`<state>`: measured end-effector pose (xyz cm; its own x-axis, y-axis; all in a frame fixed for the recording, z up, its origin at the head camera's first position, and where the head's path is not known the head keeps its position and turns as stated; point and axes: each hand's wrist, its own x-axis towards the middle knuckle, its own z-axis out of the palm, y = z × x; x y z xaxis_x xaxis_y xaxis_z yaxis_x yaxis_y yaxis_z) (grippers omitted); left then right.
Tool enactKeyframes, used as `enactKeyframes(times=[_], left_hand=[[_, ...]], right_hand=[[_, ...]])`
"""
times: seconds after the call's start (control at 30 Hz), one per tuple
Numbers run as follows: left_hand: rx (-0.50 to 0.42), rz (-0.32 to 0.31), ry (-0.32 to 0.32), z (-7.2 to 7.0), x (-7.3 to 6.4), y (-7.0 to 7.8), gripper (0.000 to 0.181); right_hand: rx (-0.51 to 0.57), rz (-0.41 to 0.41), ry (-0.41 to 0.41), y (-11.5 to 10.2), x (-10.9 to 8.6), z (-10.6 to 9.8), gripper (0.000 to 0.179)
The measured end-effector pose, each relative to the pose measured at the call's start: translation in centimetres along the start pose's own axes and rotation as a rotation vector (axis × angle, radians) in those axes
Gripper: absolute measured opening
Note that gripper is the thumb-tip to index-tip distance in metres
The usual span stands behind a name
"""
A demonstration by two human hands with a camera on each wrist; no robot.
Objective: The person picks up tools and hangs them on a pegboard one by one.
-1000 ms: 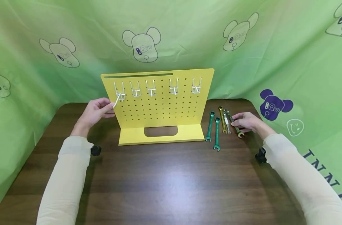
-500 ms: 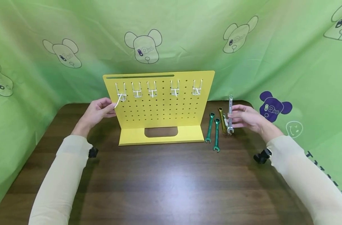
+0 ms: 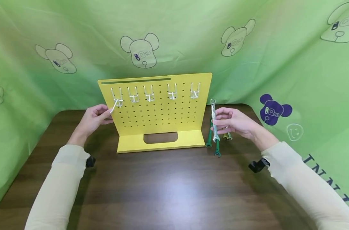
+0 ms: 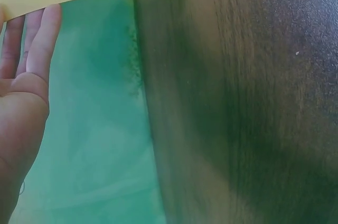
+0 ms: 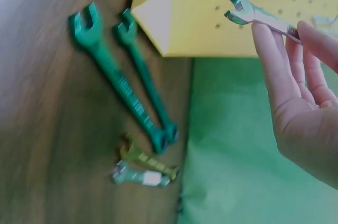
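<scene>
My left hand [image 3: 88, 123] pinches the left edge of a yellow pegboard [image 3: 191, 78], which stands upright on its base. In the left wrist view, its fingers [image 4: 45, 44] are behind the board's edge. My right hand [image 3: 236, 121] holds a silver combination wrench [image 3: 213, 110] between thumb and fingers, ring end up, just right of the pegboard. In the right wrist view, two green wrenches lie on the table, a larger one [image 5: 122, 87] and a slimmer one [image 5: 148, 81]. Beside them lie a gold wrench [image 5: 148, 159] and a small silver wrench [image 5: 136, 175] with a white label.
Several white wire hooks [image 3: 172, 95] hang in a row along the upper part of the pegboard. The brown wooden table [image 3: 151, 185] extends in front of it. A green printed cloth [image 3: 180, 38] hangs behind and to the sides.
My right hand has picked up the silver wrench from the right of the group, turned it upright and carried it left, over the green wrenches. My left hand keeps its hold on the pegboard.
</scene>
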<state>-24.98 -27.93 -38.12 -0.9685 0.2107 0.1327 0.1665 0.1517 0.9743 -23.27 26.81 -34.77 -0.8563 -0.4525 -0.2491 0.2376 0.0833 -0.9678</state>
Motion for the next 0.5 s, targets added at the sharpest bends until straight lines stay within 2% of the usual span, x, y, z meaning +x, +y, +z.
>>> enactKeyframes(times=[0.1, 0.27, 0.4, 0.5], left_hand=[[0.001, 0.001, 0.007, 0.0, -0.1, 0.1, 0.027], [0.033, 0.014, 0.000, 0.2, 0.0, 0.3, 0.029], [0.049, 0.013, -0.016, 0.3, 0.1, 0.5, 0.032], [0.023, 0.011, -0.001, 0.2, 0.2, 0.4, 0.029]], right_hand=[[-0.043, -0.029, -0.044, -0.7, 0.1, 0.9, 0.024], [-0.104, -0.046, -0.056, -1.6, 0.4, 2.0, 0.024], [-0.102, -0.048, -0.064, -1.8, 0.7, 2.5, 0.022], [-0.091, -0.063, -0.092, -1.9, 1.0, 2.9, 0.020]])
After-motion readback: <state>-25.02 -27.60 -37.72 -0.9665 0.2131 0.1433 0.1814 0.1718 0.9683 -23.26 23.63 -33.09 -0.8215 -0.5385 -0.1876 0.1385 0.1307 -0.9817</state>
